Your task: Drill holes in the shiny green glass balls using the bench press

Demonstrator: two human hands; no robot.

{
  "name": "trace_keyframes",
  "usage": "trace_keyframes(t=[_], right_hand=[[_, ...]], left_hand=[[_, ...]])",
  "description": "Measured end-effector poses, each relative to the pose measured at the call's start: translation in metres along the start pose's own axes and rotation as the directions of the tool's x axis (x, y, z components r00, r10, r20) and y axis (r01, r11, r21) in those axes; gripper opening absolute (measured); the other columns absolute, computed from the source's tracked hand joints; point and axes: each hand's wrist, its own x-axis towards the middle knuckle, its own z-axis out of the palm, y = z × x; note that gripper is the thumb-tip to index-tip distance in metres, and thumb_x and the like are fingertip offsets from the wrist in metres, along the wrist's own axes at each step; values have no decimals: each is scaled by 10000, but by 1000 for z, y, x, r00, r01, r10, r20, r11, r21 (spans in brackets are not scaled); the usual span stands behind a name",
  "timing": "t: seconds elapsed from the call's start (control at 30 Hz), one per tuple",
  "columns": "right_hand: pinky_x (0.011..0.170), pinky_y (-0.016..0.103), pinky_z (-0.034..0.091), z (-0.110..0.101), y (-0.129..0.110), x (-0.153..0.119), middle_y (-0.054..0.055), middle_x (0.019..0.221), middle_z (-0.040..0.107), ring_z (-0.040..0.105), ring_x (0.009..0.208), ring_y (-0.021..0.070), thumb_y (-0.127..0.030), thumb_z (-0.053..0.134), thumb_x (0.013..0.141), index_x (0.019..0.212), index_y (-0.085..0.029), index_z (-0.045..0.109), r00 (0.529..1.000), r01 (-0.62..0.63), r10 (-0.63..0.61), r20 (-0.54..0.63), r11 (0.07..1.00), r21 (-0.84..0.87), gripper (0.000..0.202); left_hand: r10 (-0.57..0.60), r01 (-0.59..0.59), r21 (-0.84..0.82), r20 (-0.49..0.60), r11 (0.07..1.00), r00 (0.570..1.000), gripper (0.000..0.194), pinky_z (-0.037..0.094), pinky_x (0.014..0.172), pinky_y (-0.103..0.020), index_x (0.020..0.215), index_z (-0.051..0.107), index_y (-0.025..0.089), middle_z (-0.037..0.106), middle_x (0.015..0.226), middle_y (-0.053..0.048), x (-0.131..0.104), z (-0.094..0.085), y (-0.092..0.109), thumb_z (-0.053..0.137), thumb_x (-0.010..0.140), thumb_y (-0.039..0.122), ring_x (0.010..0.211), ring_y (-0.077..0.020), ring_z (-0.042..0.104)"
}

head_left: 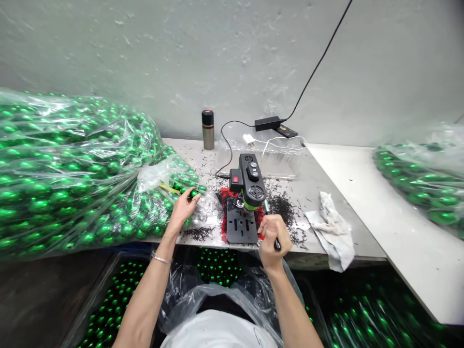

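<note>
A small black-and-green bench drill press [248, 186] stands on its black slotted base plate [240, 225] at the table's front edge. My right hand [273, 240] is closed around the press's black lever handle, just right of the base plate. My left hand [184, 206] reaches into the mouth of a big clear plastic bag [68, 169] full of shiny green balls and pinches one green ball [194, 194] at the opening. A bracelet sits on my left wrist.
Dark shavings litter the steel table [311, 179] around the press. A white rag [333, 229] lies to the right, a steel flask [208, 129] and a power adapter [268, 123] at the back. Another bag of green balls [424, 181] sits far right; bins of balls [108, 309] stand below.
</note>
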Motion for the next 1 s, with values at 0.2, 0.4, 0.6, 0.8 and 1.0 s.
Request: trace_keyframes(t=[0.2, 0.4, 0.6, 0.8, 1.0], right_hand=[[545, 285, 384, 1, -3, 9, -14, 634, 529, 522, 585, 120, -178, 456, 976, 647, -212, 487, 999, 36, -36, -19, 999, 7, 333], [533, 279, 376, -1, -11, 26, -22, 614, 506, 509, 565, 113, -198, 464, 983, 649, -216, 478, 999, 49, -49, 14, 998, -36, 335], [539, 275, 388, 0, -10, 28, -19, 622, 502, 506, 577, 111, -157, 466, 972, 639, -219, 450, 994, 107, -107, 8, 993, -45, 339], [536, 268, 375, 0, -8, 26, -22, 638, 507, 495, 577, 103, -102, 459, 955, 669, -218, 441, 990, 144, -144, 11, 989, -22, 310], [550, 276, 380, -6, -13, 29, -14, 655, 516, 503, 599, 109, -114, 448, 962, 710, -217, 468, 987, 132, -126, 105, 990, -51, 273]], left_hand=[[-150, 322, -724, 294, 610, 944, 496, 554, 746, -276, 1238, 695, 188, 767, 1028, -85, -34, 20, 15, 753, 780, 368, 833, -180, 720], [-243, 539, -728, 481, 424, 842, 264, 572, 726, -242, 1004, 719, 157, 781, 902, -67, -52, 58, 23, 776, 751, 210, 756, -146, 727], [-188, 533, -740, 504, 410, 843, 433, 578, 742, -255, 1049, 670, 160, 767, 944, -68, -65, 77, 23, 864, 667, 222, 859, -187, 746], [-115, 445, -666, 479, 598, 870, 529, 536, 713, -233, 1114, 683, 182, 723, 958, -36, -71, 70, 21, 887, 664, 368, 837, -165, 709], [162, 342, -379, 838, 860, 521, 506, 482, 672, -258, 1133, 690, 150, 684, 857, -19, -122, 99, 14, 815, 735, 435, 733, -147, 602]])
